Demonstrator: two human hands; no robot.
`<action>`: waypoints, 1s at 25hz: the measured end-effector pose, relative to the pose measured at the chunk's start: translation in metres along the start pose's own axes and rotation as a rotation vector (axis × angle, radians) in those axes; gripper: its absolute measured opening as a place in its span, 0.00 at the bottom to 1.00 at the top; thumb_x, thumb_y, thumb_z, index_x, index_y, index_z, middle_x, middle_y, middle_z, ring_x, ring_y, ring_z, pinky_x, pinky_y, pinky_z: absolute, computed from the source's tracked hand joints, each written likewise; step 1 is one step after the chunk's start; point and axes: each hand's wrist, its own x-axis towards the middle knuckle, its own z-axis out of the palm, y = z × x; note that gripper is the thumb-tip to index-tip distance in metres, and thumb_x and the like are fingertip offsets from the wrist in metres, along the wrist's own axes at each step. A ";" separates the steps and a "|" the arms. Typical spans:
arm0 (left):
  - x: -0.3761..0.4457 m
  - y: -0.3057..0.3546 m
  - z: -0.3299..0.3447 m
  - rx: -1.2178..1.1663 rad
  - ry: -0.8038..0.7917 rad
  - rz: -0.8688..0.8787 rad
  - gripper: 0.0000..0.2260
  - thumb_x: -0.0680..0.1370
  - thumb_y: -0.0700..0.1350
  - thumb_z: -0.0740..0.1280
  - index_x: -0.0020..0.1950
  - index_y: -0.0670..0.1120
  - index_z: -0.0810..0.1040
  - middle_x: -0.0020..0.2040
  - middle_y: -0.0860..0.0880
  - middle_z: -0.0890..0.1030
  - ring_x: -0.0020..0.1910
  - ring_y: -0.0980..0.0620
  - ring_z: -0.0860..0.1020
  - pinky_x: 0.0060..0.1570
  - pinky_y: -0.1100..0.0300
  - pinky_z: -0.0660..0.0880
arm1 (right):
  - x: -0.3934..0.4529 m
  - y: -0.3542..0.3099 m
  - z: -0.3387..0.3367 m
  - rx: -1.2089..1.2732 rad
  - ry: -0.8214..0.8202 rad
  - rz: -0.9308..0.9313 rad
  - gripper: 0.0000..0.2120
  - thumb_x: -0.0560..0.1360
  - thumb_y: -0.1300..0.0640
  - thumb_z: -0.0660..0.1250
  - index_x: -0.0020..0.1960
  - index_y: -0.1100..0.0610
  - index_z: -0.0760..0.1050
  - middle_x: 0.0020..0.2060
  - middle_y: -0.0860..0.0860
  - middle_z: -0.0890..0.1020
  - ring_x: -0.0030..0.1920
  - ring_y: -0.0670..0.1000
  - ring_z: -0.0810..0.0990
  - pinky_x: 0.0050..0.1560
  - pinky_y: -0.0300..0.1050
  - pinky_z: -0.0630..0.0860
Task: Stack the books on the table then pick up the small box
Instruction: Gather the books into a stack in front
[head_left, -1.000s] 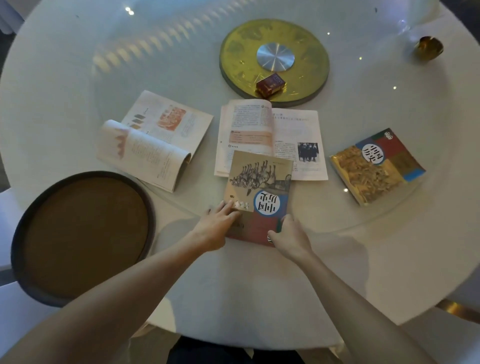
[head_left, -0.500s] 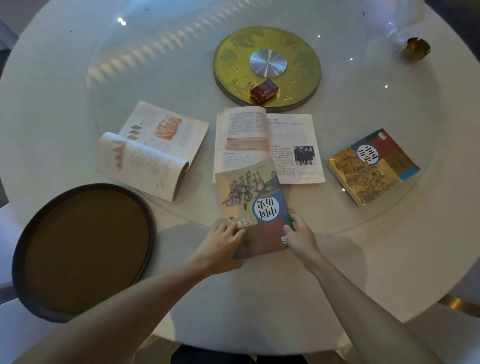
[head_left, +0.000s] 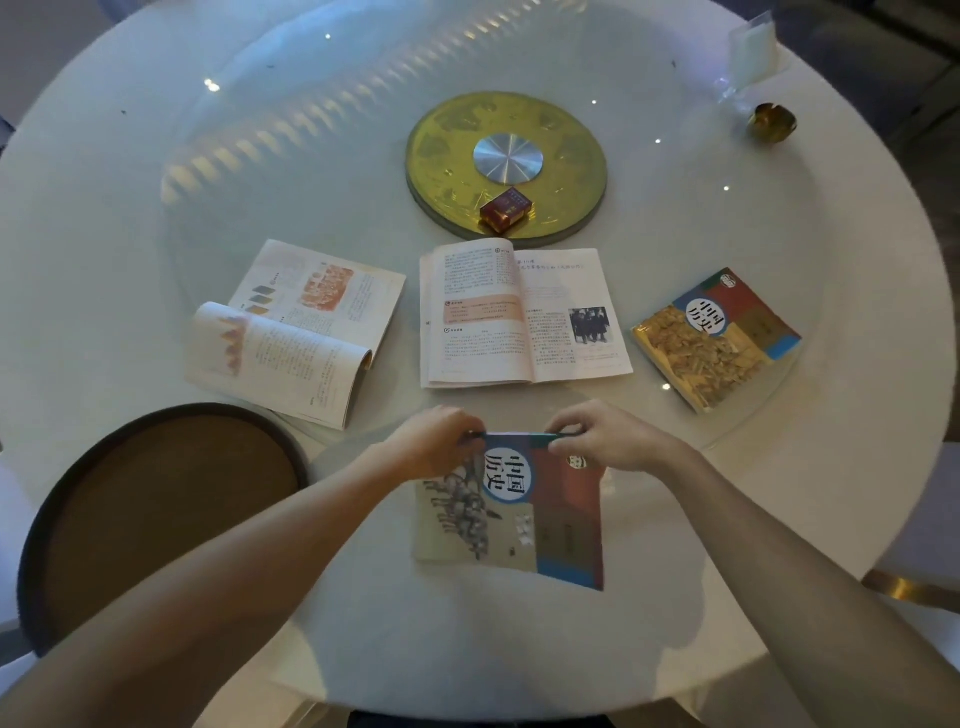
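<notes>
Both the left hand (head_left: 434, 441) and right hand (head_left: 605, 439) pinch the closed book (head_left: 511, 512) by its far edge; beyond them, two open books could buckle when stacked.

Nearest on the bench (head_left: 156, 171) lies the closed book (head_left: 511, 512), both hands at its far edge. Behind it sits an open book (head_left: 524, 317), another open book (head_left: 296, 327) to its left, a second closed book (head_left: 714, 338) to the right. The small box (head_left: 506, 210) rests on the central disc (head_left: 506, 166). Round tray (head_left: 161, 514) at near left.
</notes>
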 end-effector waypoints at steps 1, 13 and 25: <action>-0.004 -0.004 0.002 -0.126 -0.018 -0.036 0.09 0.81 0.50 0.64 0.56 0.48 0.81 0.51 0.49 0.84 0.50 0.45 0.82 0.49 0.50 0.80 | -0.005 -0.004 0.000 0.100 0.072 -0.005 0.07 0.77 0.54 0.73 0.54 0.54 0.85 0.46 0.53 0.89 0.43 0.51 0.88 0.41 0.52 0.82; -0.033 -0.013 0.059 -1.006 0.089 -0.395 0.10 0.84 0.50 0.60 0.56 0.47 0.78 0.48 0.45 0.86 0.44 0.48 0.85 0.43 0.52 0.81 | -0.018 0.052 0.056 0.938 0.449 0.284 0.11 0.79 0.58 0.71 0.62 0.55 0.79 0.56 0.56 0.86 0.56 0.57 0.85 0.51 0.52 0.82; -0.021 0.012 0.100 -0.870 0.188 -0.719 0.09 0.81 0.41 0.63 0.51 0.40 0.82 0.45 0.45 0.85 0.39 0.51 0.82 0.34 0.59 0.76 | 0.061 0.034 0.029 0.655 0.472 0.222 0.17 0.79 0.58 0.70 0.66 0.58 0.78 0.60 0.55 0.83 0.60 0.55 0.82 0.64 0.58 0.79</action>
